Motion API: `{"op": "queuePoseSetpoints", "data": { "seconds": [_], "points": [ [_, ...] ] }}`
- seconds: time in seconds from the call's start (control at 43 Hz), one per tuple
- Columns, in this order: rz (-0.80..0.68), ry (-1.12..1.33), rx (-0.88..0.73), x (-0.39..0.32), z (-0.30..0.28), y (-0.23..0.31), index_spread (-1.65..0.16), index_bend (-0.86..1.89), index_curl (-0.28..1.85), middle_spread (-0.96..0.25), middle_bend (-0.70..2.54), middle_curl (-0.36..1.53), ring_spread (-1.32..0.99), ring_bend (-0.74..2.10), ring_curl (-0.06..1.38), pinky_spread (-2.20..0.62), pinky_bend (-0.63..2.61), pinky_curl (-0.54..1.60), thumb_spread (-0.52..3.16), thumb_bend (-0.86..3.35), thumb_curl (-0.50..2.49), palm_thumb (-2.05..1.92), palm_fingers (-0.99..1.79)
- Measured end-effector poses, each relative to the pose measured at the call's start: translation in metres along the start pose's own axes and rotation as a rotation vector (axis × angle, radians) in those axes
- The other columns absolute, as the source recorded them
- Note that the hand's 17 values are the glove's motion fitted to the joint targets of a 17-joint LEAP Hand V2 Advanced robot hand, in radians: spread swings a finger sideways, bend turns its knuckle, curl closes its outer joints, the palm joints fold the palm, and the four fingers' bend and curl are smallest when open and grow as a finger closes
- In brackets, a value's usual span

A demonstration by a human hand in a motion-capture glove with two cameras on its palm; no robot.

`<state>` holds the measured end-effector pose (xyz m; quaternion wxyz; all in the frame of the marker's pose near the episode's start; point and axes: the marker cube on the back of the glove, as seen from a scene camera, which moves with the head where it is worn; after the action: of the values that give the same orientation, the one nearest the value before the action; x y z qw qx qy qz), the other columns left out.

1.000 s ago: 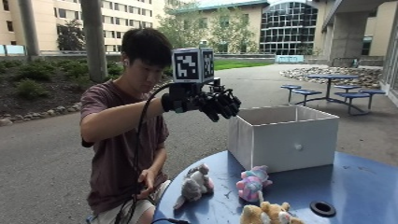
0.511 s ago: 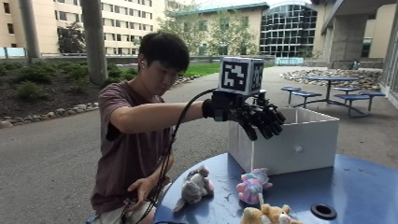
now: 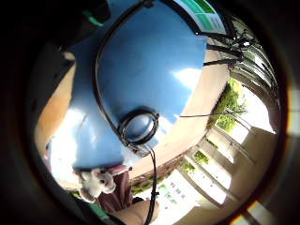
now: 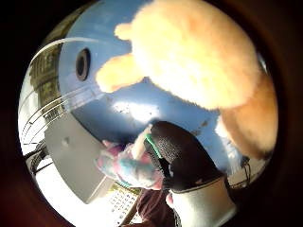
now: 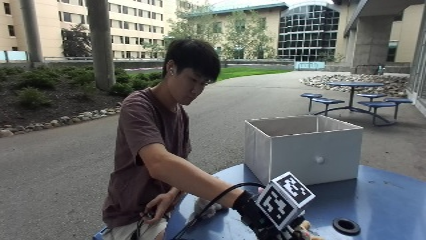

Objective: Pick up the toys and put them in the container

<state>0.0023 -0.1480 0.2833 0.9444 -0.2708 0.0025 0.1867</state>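
Reaching down to the blue table (image 5: 393, 200) at the bottom centre of the outside view: gloved right hand (image 4: 184, 161), mostly hidden there and cut off by the frame edge. Cannot tell whether clenched, released or grasping anything. Seen from the thumb side palm view: tan plush toy (image 4: 203, 56) filling the upper right of the picture, so very close to the palm, not confirmed held. Lying on the table beyond the glove, lower centre of that picture: pink and blue plush toy (image 4: 125, 165), just beside the glove, contact unclear. Sitting lower left in the little finger side palm view: white plush toy (image 3: 96, 180), at the table's edge, well apart from the hand. Standing upright on the table, centre right of the outside view: white container (image 5: 303, 150), top open, contents not visible from here. Set into the tabletop at the lower right of the outside view: round black hole (image 5: 346, 226), apart from the container. Resting low at the person's lap, lower left of centre: bare left hand (image 5: 156, 207).
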Motion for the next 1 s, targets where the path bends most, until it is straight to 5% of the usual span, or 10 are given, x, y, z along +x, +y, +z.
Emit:
{"op": "queuePoseSetpoints", "data": {
  "seconds": [0.139,0.349,0.511,0.604,0.651,0.674,0.721,1.0],
  "points": [
    [0.002,-0.086,0.089,0.001,0.017,-0.004,-0.09,0.20,0.14,-0.07,0.64,0.40,-0.23,0.97,0.28,-0.27,1.03,0.32,1.50,0.29,0.36,0.52,0.59],
    [-0.018,-0.091,0.222,-0.004,0.025,-0.002,-0.10,0.53,0.28,-0.10,0.55,0.41,-0.31,1.03,0.33,-0.39,0.91,0.32,1.56,0.40,0.41,0.70,0.90],
    [-0.120,-0.185,0.112,-0.004,0.015,0.000,-0.07,0.85,0.42,-0.13,0.91,0.54,-0.30,1.21,0.42,-0.45,0.76,0.31,1.54,0.44,0.44,0.79,1.56],
    [-0.154,-0.220,0.082,-0.003,0.002,0.005,0.01,0.96,0.47,-0.12,0.99,0.56,-0.22,1.30,0.46,-0.45,0.67,0.30,1.71,0.58,0.46,0.85,1.44],
    [-0.166,-0.232,0.107,-0.003,-0.008,0.008,0.03,1.02,0.49,-0.14,0.76,0.51,-0.20,1.41,0.50,-0.44,0.74,0.32,1.72,0.67,0.50,0.91,1.29],
    [-0.174,-0.243,0.121,-0.003,-0.014,0.011,0.01,0.90,0.46,-0.15,1.09,0.62,-0.24,1.32,0.47,-0.44,0.87,0.37,1.65,0.69,0.55,0.98,1.40],
    [-0.195,-0.266,0.149,-0.004,-0.030,0.017,0.01,0.91,0.50,-0.15,1.16,0.62,-0.25,1.33,0.50,-0.44,0.92,0.38,1.60,0.71,0.59,1.02,1.33],
    [-0.371,-0.308,0.391,-0.042,-0.183,0.116,-0.11,1.18,0.66,-0.19,1.25,0.73,-0.36,1.44,0.59,-0.43,0.95,0.46,1.07,0.33,0.70,0.64,1.04]
  ]
}}
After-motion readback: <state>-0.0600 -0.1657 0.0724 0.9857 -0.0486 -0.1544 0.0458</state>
